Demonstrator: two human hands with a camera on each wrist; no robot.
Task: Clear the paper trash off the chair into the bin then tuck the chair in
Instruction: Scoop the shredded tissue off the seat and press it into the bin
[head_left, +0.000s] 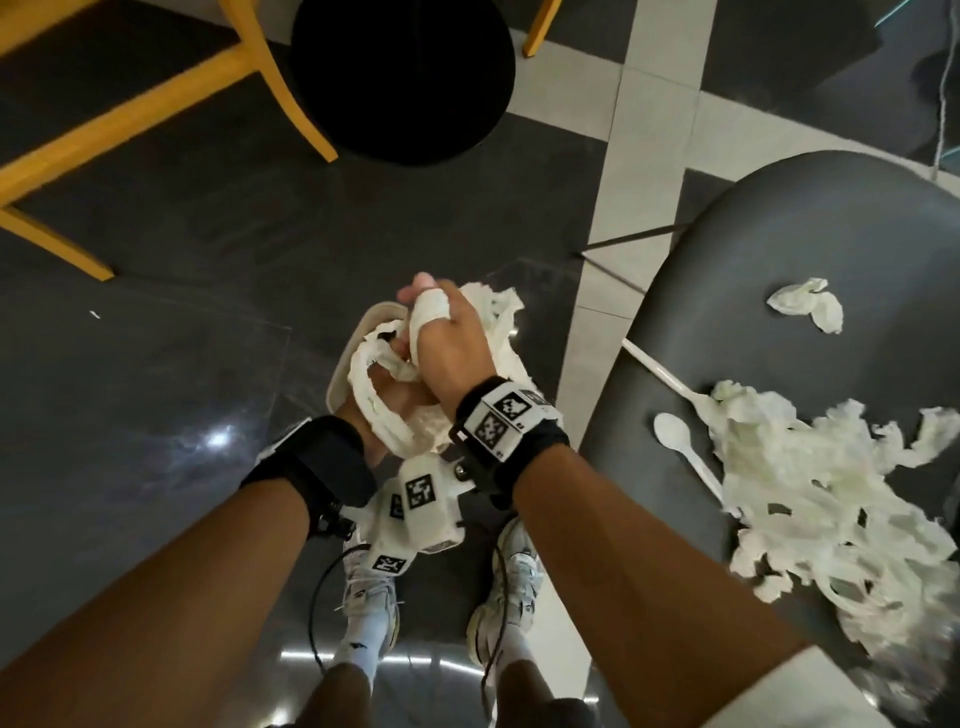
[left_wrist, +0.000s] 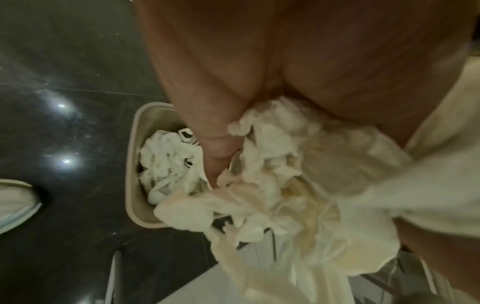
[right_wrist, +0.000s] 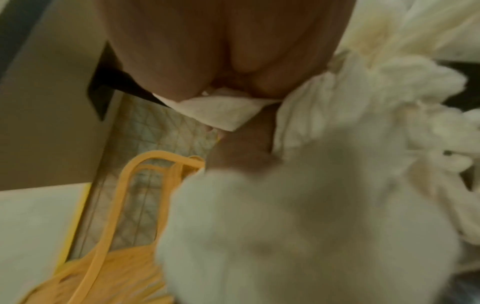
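At the far left we see yellow chair legs (head_left: 156, 104) on the dark floor (head_left: 156, 338), and beside them a round black base (head_left: 402, 78). Below these, in the middle, our two hands meet over the bin (left_wrist: 135, 164), a pale tub standing on the floor that already holds white paper scraps.

Our left hand (head_left: 387, 395) has its grip closed around a wad of paper (head_left: 384, 415), fingers curled into it from beneath. Our right hand (head_left: 452, 343) clamps the same wad from above, a bandaged finger (head_left: 428, 309) pressed across the top. Loose ends of the wad hang down over the bin's rim and hide most of its opening from the head view. Our shoes (head_left: 506, 582) stand just below the bin.

To the right, past a pale floor stripe (head_left: 618, 208), the dark chair (head_left: 779, 234) still carries trash: a small crumpled scrap (head_left: 808, 304) near the middle of the seat, a white fork (head_left: 670, 379) and a white spoon (head_left: 680, 441) lying side by side, and a big heap of torn paper (head_left: 810, 493) spread along the seat's right side, touching the fork's head.
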